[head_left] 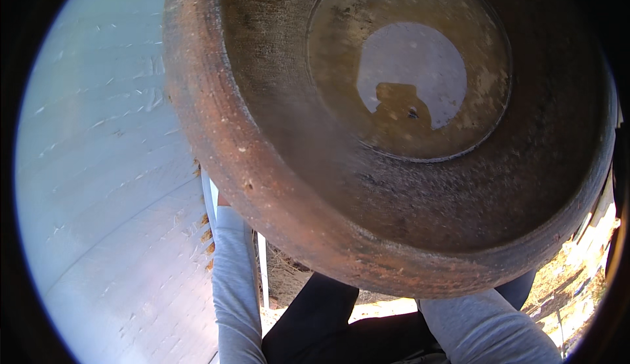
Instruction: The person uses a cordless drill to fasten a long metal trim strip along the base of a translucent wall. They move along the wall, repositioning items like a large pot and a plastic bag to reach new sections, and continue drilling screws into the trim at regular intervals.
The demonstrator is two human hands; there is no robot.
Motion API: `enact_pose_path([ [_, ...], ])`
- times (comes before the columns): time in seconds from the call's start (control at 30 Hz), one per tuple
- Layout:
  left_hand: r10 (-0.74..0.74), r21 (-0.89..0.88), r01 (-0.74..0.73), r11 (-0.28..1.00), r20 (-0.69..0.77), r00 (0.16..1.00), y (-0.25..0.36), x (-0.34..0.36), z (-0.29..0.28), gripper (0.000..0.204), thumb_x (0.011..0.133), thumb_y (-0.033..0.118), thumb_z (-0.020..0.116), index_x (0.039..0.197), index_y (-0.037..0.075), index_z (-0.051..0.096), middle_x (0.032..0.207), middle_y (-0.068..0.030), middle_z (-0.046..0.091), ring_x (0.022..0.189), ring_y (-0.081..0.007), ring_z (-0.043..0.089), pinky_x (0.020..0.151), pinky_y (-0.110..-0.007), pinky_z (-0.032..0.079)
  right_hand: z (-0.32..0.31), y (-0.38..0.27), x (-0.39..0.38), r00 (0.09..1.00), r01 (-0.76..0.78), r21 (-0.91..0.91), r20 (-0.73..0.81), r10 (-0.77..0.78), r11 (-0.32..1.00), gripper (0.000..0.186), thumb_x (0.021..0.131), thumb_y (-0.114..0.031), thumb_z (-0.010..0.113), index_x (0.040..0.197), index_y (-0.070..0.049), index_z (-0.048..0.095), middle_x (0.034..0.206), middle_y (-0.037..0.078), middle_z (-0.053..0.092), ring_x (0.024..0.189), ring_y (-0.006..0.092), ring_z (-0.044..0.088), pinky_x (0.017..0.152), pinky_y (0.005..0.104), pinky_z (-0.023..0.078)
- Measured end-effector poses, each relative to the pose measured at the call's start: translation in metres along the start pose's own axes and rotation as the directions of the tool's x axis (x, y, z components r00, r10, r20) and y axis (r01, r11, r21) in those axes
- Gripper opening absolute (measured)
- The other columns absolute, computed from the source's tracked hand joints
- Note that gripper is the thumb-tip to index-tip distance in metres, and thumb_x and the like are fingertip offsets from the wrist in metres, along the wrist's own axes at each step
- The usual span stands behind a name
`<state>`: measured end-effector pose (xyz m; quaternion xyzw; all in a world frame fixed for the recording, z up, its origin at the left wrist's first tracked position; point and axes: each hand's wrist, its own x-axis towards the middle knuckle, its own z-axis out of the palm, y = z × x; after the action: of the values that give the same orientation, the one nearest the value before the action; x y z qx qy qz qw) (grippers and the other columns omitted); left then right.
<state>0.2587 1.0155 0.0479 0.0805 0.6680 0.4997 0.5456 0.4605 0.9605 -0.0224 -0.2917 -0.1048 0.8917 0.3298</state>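
Clay basin (216,128), broad and reddish-brown, takes up most of the view here, tilted mouth-up toward the camera, right above the person's black trousers (315,315)! Up from the lower edge comes the left grey sleeve (235,278), running to the basin's near left side, where just a sliver of the left hand (224,200) peeps past the wall. And the right grey sleeve (482,328) disappears under the rounded near side, the right hand wholly hidden; how either one grips, nobody can tell from here. Deep inside, shallow water (412,62) mirrors a pale patch and a dark silhouette. Out left, whitish-blue creased sheeting (108,187) spreads wide; beyond the basin's lower right, sunlit straw-coloured ground (567,285) glares.
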Motion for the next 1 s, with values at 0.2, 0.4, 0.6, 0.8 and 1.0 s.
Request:
enact_pose_path([
  [0.2,0.024,-0.011,-0.024,1.0,-0.025,0.999,-0.014,0.014,-0.009,0.031,0.108,0.034,0.055,0.128,0.01,0.059,0.103,-0.0015,0.063,0.093,-0.0127,0.061,0.082,-0.029,0.052,-0.002,0.004,0.003,1.0,-0.025,0.001,-0.017,0.025,1.0,0.01,0.102,-0.02,0.067,0.105,-0.01,0.068,0.087,-0.001,0.063,0.078,0.0114,0.058,0.074,0.0296,0.047],
  [0.4,0.14,0.104,-0.138,0.985,-0.013,0.99,-0.027,0.025,-0.022,0.042,0.112,0.04,0.048,0.131,0.005,0.063,0.099,-0.0024,0.064,0.094,-0.0142,0.061,0.086,-0.033,0.048,-0.005,0.021,0.015,0.995,-0.095,-0.021,-0.03,0.095,0.995,0.01,0.102,-0.019,0.067,0.105,-0.011,0.068,0.088,-0.001,0.064,0.08,0.0113,0.059,0.075,0.0296,0.047],
  [0.6,0.128,0.632,-0.201,0.749,0.159,0.979,-0.083,0.01,-0.01,0.052,0.105,0.046,0.058,0.133,0.003,0.061,0.113,-0.0122,0.07,0.101,-0.0203,0.07,0.084,-0.036,0.057,-0.023,0.051,0.033,0.977,-0.203,-0.129,-0.091,0.192,0.971,0.009,0.102,-0.019,0.067,0.106,-0.011,0.069,0.09,-0.001,0.064,0.081,0.0112,0.059,0.075,0.0295,0.047],
  [0.8,0.18,0.19,-0.167,0.968,-0.051,0.982,-0.077,-0.003,0.028,0.049,0.1,0.041,0.063,0.126,0.001,0.062,0.099,-0.0111,0.069,0.089,-0.0189,0.07,0.077,-0.036,0.057,-0.036,0.056,0.03,0.992,-0.106,-0.143,0.048,0.114,0.984,0.012,0.1,-0.015,0.069,0.111,-0.01,0.068,0.1,-0.002,0.066,0.09,0.012,0.061,0.085,0.0311,0.048],
  [1.0,0.082,0.109,-0.069,0.992,-0.123,0.989,-0.051,-0.019,0.049,0.034,0.096,0.03,0.067,0.112,0.0,0.064,0.097,-0.0122,0.072,0.085,-0.022,0.069,0.079,-0.036,0.055,-0.037,0.046,0.029,0.993,-0.114,-0.237,-0.062,0.102,0.965,0.017,0.099,-0.019,0.069,0.112,-0.007,0.069,0.099,0.0,0.068,0.091,0.0118,0.063,0.082,0.031,0.051],
])
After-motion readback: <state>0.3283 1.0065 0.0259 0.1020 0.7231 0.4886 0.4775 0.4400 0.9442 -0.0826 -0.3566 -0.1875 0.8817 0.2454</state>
